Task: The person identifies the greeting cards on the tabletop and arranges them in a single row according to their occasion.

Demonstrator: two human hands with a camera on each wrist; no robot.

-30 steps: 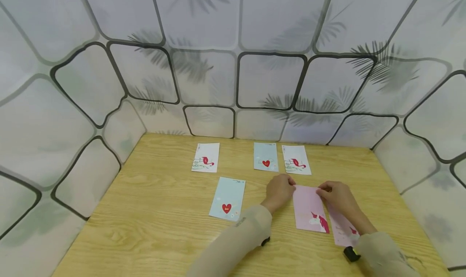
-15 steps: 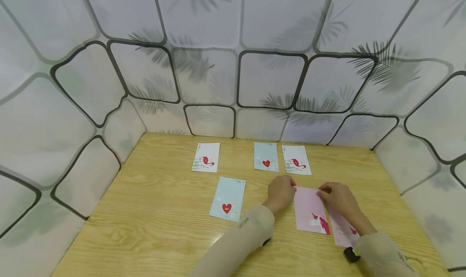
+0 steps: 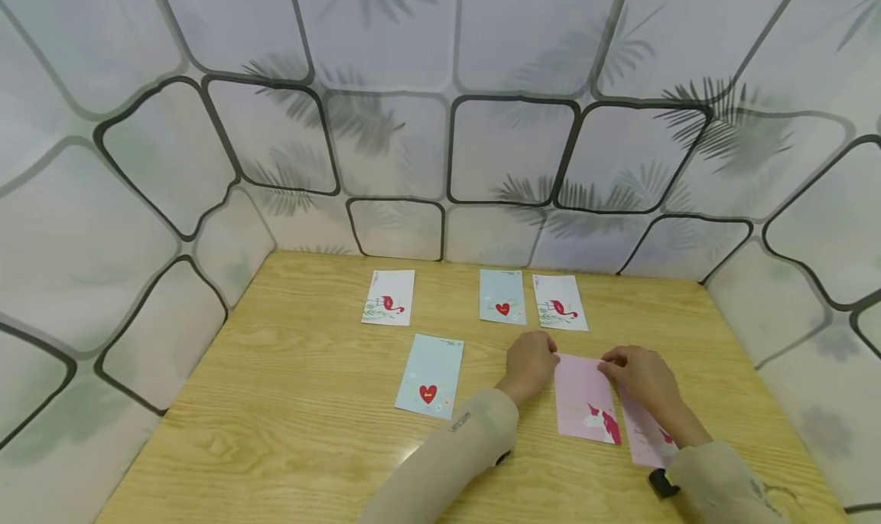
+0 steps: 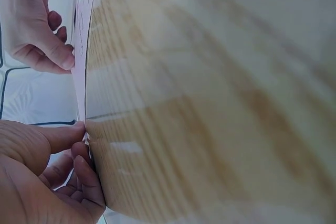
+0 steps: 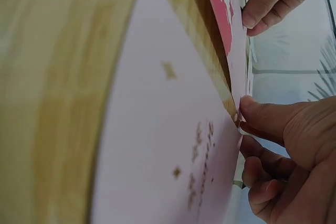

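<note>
The pink card lay near-right on the table, its far corners pinched by the left hand and the right hand. A second pink card beside it was largely hidden beneath the right forearm in the head view. Only the wrist views showed fingertips curled against the card's raised edge; there the card's face was seen edge-on and the table blurred. Farther off, four other cards were seen only from the head.
</note>
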